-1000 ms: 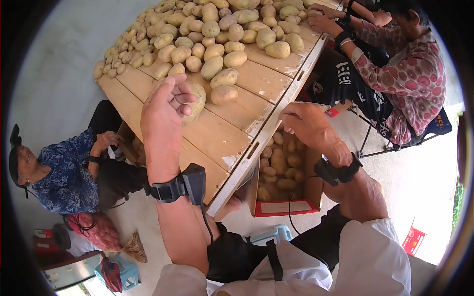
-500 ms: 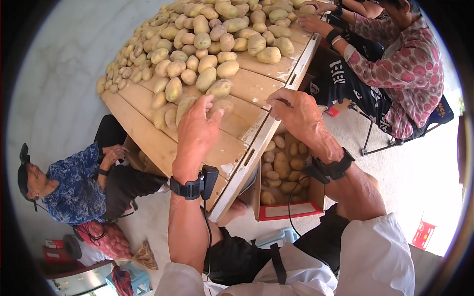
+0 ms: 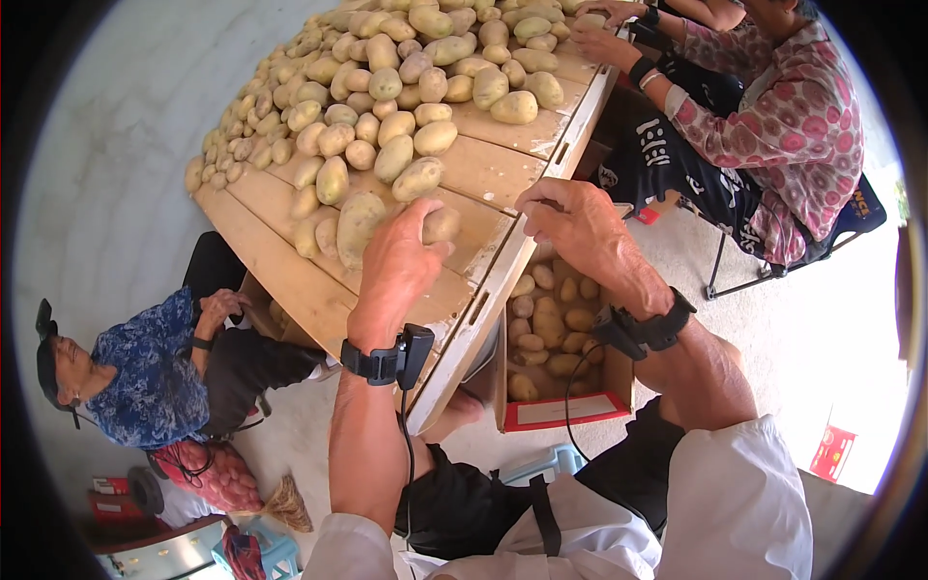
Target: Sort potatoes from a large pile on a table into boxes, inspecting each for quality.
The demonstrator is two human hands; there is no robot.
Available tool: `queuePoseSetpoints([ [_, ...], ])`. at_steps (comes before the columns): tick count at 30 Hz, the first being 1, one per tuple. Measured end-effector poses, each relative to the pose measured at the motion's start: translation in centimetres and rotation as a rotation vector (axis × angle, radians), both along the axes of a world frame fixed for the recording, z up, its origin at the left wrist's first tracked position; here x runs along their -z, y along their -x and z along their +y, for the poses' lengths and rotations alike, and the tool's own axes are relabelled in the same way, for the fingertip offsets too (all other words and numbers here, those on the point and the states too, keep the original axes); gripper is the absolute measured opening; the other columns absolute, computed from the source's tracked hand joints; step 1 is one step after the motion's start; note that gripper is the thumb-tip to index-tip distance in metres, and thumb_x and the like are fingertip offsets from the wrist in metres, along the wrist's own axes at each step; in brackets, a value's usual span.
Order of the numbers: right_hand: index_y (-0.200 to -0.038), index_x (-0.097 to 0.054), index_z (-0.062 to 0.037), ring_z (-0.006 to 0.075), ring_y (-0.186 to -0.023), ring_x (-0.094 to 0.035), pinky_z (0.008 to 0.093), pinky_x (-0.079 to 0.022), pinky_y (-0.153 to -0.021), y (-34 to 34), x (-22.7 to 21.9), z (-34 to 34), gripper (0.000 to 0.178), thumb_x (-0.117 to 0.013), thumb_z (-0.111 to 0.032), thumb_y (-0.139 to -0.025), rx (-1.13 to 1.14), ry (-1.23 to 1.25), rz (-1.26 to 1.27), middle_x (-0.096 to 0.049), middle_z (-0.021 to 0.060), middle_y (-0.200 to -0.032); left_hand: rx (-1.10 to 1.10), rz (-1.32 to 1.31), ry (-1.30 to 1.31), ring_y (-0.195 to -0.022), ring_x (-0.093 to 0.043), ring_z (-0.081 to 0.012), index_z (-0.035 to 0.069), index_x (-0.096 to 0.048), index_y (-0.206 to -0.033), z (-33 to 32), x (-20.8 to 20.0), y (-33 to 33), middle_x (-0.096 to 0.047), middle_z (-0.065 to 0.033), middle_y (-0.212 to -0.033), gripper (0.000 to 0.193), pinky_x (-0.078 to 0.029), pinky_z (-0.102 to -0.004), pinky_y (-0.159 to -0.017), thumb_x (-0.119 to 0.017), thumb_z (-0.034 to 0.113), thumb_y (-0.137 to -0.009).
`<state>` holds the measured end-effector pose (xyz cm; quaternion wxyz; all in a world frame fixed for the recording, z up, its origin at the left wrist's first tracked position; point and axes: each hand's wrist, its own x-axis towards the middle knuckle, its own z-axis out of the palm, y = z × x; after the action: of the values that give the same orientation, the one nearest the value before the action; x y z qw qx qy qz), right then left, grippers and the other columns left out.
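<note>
Tan and rounded, one potato (image 3: 443, 228) sits between the bent fingers and thumb of the left hand (image 3: 396, 259), which grip it from the near side, low over the surface (image 3: 491, 172). The fingers of the right hand (image 3: 580, 215) are bent above the surface's pale edge; their tips are partly hidden, so I cannot tell whether they close on anything. Black wrist straps (image 3: 375, 362) with boxy devices sit on both wrists.

Just beyond the left hand lies a large potato (image 3: 362, 224), with smaller ones next to it. Farther back, a broad heap of potatoes (image 3: 319, 116) covers much of the planked wood. Below the right forearm, beside the surface, stands an open carton (image 3: 565, 412) with a red and white front, holding more potatoes.

Across to the right, a person in a pink-patterned shirt (image 3: 773, 126) sits with both hands at the heap's edge. On the left, a person in a blue-patterned top (image 3: 150, 362) sits with hands together, near a reddish net sack (image 3: 208, 474) on the floor.
</note>
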<state>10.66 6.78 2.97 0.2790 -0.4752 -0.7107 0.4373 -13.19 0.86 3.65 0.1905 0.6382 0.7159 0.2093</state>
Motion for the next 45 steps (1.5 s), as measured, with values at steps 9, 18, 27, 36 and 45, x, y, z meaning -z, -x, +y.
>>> queuePoseSetpoints([
  [9, -0.142, -0.055, 0.0038, 0.0218, -0.097, -0.073, 0.0357, -0.057, -0.082, 0.2, -1.0, -1.6, 0.056, -0.062, -0.034, -0.101, -0.146, 0.405, 0.3, -0.072, 0.0158, -0.112, 0.137, -0.175, -0.261, -0.113, -0.064, -0.0383, 0.007, -0.064, -0.13, 0.1, 0.1, -2.3, -0.066, -0.0169, -0.122, 0.051, -0.053, -0.0447, -0.095, -0.081, 0.011, -0.082],
  [18, -0.15, -0.048, 0.0015, 0.015, -0.113, -0.063, 0.031, -0.051, -0.088, 0.5, -0.9, -1.6, 0.058, -0.06, -0.035, -0.107, -0.138, 0.616, 0.579, -0.065, 0.0092, -0.131, 0.227, -0.199, -0.309, -0.116, -0.062, -0.0289, 0.007, -0.063, -0.132, -0.7, -1.5, -4.1, -0.065, -0.0108, -0.124, 0.055, -0.049, -0.0402, -0.097, -0.082, 0.011, -0.081],
  [27, -0.144, -0.052, -0.0006, 0.0165, -0.108, -0.063, 0.0331, -0.054, -0.085, 0.6, 0.4, -1.6, 0.054, -0.067, -0.03, -0.102, -0.061, 0.622, 0.712, -0.066, 0.008, -0.121, 0.284, -0.21, -0.393, -0.114, -0.063, -0.0246, 0.009, -0.063, -0.133, -1.1, -1.3, -4.2, -0.065, -0.0075, -0.127, 0.055, -0.05, -0.0364, -0.09, -0.082, 0.004, -0.081],
  [36, -0.144, -0.051, 0.0001, 0.0086, -0.104, -0.062, 0.025, -0.052, -0.081, -0.1, 0.7, -1.2, 0.051, -0.062, -0.032, -0.105, -0.181, 0.323, 0.479, -0.068, 0.0037, -0.117, 0.33, -0.33, -0.358, -0.116, -0.066, -0.0221, 0.007, -0.064, -0.131, -1.1, -1.4, -4.4, -0.065, -0.0093, -0.127, 0.051, -0.054, -0.0348, -0.093, -0.077, -0.004, -0.083],
  [45, -0.133, -0.064, -0.0066, 0.0101, -0.091, -0.061, 0.0257, -0.05, -0.075, -0.4, -1.1, -1.7, 0.045, -0.061, -0.04, -0.103, -0.087, 0.445, 0.382, -0.068, 0.0023, -0.112, 0.367, -0.527, -0.277, -0.115, -0.064, -0.0184, 0.0, -0.063, -0.133, -1.1, -1.2, -4.2, -0.065, -0.0087, -0.126, 0.042, -0.054, -0.0333, -0.095, -0.069, -0.001, -0.091],
])
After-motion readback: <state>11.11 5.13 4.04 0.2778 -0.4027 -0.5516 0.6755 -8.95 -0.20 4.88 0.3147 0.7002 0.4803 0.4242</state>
